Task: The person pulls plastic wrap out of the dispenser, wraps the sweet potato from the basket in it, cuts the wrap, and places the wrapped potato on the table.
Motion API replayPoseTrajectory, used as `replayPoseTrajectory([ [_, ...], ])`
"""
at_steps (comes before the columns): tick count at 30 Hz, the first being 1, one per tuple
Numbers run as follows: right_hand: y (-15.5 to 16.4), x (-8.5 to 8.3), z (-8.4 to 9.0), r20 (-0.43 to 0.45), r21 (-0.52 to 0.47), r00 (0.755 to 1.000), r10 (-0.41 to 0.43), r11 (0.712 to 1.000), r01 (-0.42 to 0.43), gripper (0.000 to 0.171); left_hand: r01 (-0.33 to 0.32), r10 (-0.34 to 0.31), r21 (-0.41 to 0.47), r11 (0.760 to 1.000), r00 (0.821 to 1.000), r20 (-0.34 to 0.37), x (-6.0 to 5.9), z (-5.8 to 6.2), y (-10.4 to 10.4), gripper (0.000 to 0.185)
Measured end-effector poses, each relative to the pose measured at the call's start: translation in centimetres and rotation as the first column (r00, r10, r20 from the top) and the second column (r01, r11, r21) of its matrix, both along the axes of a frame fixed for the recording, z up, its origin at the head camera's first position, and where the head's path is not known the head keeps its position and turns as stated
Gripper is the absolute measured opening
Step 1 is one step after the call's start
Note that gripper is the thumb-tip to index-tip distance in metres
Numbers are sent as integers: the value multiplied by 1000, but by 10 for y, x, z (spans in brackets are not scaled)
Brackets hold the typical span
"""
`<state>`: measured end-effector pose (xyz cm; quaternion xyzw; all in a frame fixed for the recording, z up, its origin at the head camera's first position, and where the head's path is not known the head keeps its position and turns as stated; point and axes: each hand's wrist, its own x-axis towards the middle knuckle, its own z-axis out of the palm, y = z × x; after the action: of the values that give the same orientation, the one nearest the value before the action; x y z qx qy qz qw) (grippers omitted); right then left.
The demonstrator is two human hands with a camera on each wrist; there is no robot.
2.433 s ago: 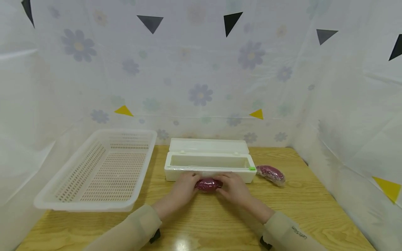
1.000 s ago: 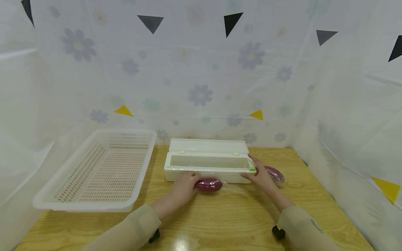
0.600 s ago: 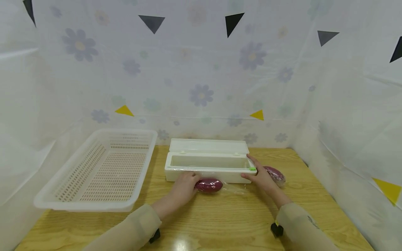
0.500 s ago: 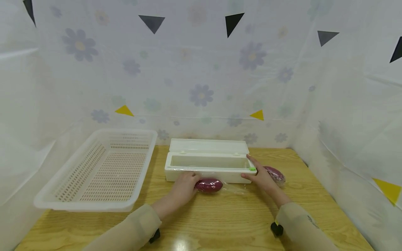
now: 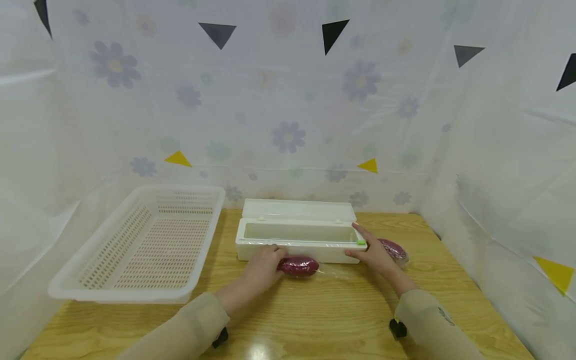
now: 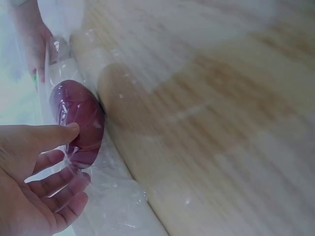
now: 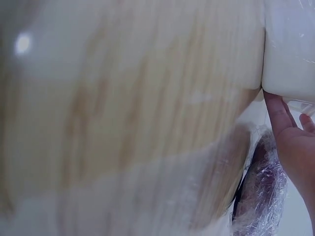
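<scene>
A smooth purple sweet potato point(image 5: 299, 266) with clear cling film over it lies before the white cling film dispenser point(image 5: 302, 252). My left hand point(image 5: 262, 267) holds its left end. In the left wrist view the thumb point(image 6: 54, 136) presses on the sweet potato point(image 6: 81, 115), the other fingers at its near end and the film. My right hand point(image 5: 375, 254) grips the dispenser's right end, thumb at the front and fingers reaching behind. Loose film point(image 5: 335, 273) trails right from the sweet potato. The dispenser's lid point(image 5: 299, 209) stands open, and a green slider point(image 5: 361, 242) sits at its right end.
A second film-wrapped sweet potato point(image 5: 394, 251) lies just right of my right hand, partly hidden by it. At the left stands a white slotted plastic basket point(image 5: 198, 270). A patterned sheet point(image 5: 288, 100) closes off the back of the wooden table point(image 5: 288, 325).
My right hand has left the sweet potato's right end and moved right to the dispenser's end. The left hand keeps its hold. In the last half second there is hardly any movement.
</scene>
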<state>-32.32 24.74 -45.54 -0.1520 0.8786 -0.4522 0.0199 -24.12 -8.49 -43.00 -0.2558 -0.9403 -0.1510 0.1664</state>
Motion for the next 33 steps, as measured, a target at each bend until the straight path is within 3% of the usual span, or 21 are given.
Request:
replayPoseTrajectory([
  [6,0,-1,0,-7,23,1000,-8,1000,8,90,15,-16,14,1000,994,106,1,19,5,36],
  [12,0,-2,0,22,-13,1000,-6,1000,7,89,28,-43,73,997,978,205,-3,41,25,38],
  [21,0,-2,-2,30,-27,1000,-9,1000,10,89,72,-92,105,992,975,201,-27,49,60,43],
  [28,1,-2,-2,56,-41,998,-9,999,12,89,144,-184,168,975,949,256,-51,50,83,45],
  [33,1,-2,-1,57,-16,998,-27,999,28,88,199,-272,254,946,915,297,-67,48,93,45],
])
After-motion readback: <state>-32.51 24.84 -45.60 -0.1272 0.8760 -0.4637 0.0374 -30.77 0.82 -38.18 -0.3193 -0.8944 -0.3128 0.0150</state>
